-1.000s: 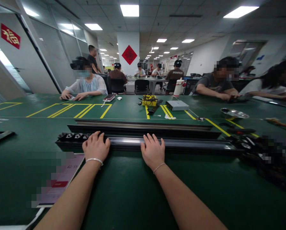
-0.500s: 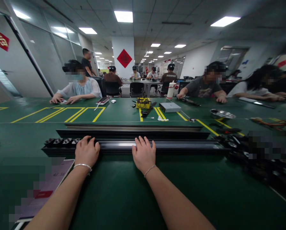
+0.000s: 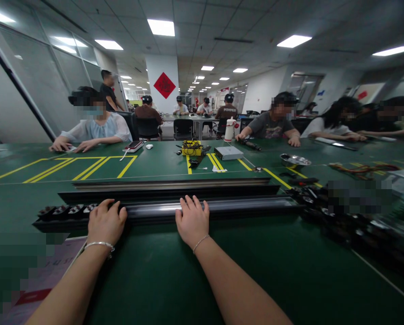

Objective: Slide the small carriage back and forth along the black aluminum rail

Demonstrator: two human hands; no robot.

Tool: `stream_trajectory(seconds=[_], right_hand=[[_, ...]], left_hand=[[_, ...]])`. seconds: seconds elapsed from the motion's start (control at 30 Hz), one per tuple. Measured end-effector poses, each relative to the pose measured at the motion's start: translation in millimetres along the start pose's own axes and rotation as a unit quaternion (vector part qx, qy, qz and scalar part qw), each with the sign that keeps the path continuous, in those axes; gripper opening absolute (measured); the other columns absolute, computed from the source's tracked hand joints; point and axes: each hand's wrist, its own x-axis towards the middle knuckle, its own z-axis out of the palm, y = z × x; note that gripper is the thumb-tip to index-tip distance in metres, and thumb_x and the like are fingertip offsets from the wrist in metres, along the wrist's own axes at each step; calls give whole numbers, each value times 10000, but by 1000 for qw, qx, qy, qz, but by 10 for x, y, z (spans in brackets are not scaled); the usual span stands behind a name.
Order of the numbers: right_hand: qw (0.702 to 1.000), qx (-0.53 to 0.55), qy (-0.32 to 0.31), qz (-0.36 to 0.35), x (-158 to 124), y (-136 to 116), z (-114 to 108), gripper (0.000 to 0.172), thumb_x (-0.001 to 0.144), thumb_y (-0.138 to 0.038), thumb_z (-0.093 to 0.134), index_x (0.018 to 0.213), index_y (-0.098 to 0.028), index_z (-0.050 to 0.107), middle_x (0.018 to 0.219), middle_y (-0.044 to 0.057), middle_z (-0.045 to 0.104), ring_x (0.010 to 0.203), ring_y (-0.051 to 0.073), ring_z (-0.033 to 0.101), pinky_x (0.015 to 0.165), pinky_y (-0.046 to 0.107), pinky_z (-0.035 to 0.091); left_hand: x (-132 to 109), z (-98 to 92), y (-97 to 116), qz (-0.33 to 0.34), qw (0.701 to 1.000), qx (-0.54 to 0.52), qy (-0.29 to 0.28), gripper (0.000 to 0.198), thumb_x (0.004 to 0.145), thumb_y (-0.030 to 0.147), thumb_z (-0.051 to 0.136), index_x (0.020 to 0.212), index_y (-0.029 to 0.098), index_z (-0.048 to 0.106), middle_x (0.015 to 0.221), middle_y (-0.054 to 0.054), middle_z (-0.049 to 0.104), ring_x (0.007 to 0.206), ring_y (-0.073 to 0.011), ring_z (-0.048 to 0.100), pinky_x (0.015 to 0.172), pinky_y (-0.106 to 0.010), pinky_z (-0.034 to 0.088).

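Note:
A long black rail point(image 3: 242, 206) with a shiny silver channel lies across the green table point(image 3: 175, 271) in front of me. My left hand point(image 3: 105, 222) rests on its near edge, fingers curled over it, beside a row of small black-and-white parts point(image 3: 64, 211) seated in the rail's left end. My right hand point(image 3: 191, 221) lies flat on the rail a little to the right, fingers stretched out and slightly apart. A second black rail point(image 3: 168, 195) and a silver one point(image 3: 171, 183) lie parallel just behind.
A tablet-like screen point(image 3: 35, 289) lies at my lower left. A heap of dark parts point(image 3: 351, 212) sits at the right. Farther back are a yellow box point(image 3: 192, 148), a grey box point(image 3: 228, 153), a metal dish point(image 3: 295, 160) and several seated people across the table.
The camera has turned to the right, so everything sits farther left in view. Both hands stay on the rail in the same posture.

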Motion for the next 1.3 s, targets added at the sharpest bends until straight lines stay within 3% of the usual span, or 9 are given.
stream_trajectory(seconds=[0.17, 0.27, 0.33, 0.43, 0.53, 0.9, 1.13, 1.3], right_hand=[[1000, 9, 16, -1, -4, -1, 13, 411, 854, -377, 298, 1200, -250, 479, 1291, 27, 446, 1225, 218, 284, 991, 441, 117], [1000, 7, 15, 7, -3, -6, 12, 407, 843, -380, 323, 1192, -254, 488, 1286, 28, 451, 1219, 222, 294, 990, 443, 124], [1000, 7, 15, 6, -3, -9, 12, 409, 841, -382, 323, 1194, -253, 487, 1286, 27, 450, 1222, 222, 290, 989, 441, 133], [1000, 11, 21, 7, -3, -12, 19, 410, 840, -386, 323, 1190, -253, 490, 1282, 29, 455, 1216, 225, 302, 986, 440, 145], [1000, 12, 26, 8, -1, -13, 30, 410, 838, -389, 324, 1187, -255, 492, 1277, 28, 460, 1213, 227, 307, 983, 440, 152], [999, 17, 38, 3, 2, 0, 61, 409, 831, -392, 323, 1175, -255, 498, 1267, 20, 471, 1205, 219, 311, 978, 423, 155], [999, 18, 38, 8, -1, -2, 56, 404, 835, -390, 321, 1170, -257, 503, 1262, 23, 476, 1205, 220, 312, 976, 421, 150], [999, 20, 33, 11, 1, -3, 64, 401, 831, -389, 339, 1170, -256, 508, 1265, 28, 474, 1210, 220, 307, 979, 420, 135]], left_hand=[[19, -31, -13, -20, 1000, -8, -19, 435, 786, 332, 325, 1073, 92, 548, 1167, -147, 506, 1088, -257, 455, 933, -388, 348], [26, -15, -7, -69, 998, -6, 5, 490, 783, 351, 334, 1157, 65, 470, 1273, -194, 397, 1167, -288, 386, 935, -386, 347], [40, 3, -13, -64, 998, 5, 1, 464, 783, 303, 304, 1124, 49, 489, 1219, -195, 460, 1150, -261, 415, 952, -363, 334], [75, 23, -61, -61, 997, 4, -41, 424, 786, 287, 278, 1099, 117, 509, 1118, -120, 568, 1022, -217, 519, 893, -337, 393], [107, 17, -123, -90, 993, 11, -79, 426, 791, 273, 249, 1120, 179, 503, 1131, -72, 574, 963, -205, 551, 844, -330, 420], [131, -128, -39, -154, 976, -8, -155, 464, 793, 351, 280, 1217, 231, 424, 1161, -56, 568, 926, -216, 570, 747, -320, 437], [148, -127, -69, -142, 978, -29, -152, 448, 785, 349, 323, 1197, 224, 447, 1130, -53, 590, 897, -220, 584, 749, -328, 447], [137, -229, -25, -133, 976, -55, -167, 487, 804, 387, 279, 1217, 178, 430, 1120, -120, 584, 924, -268, 577, 771, -365, 439]])
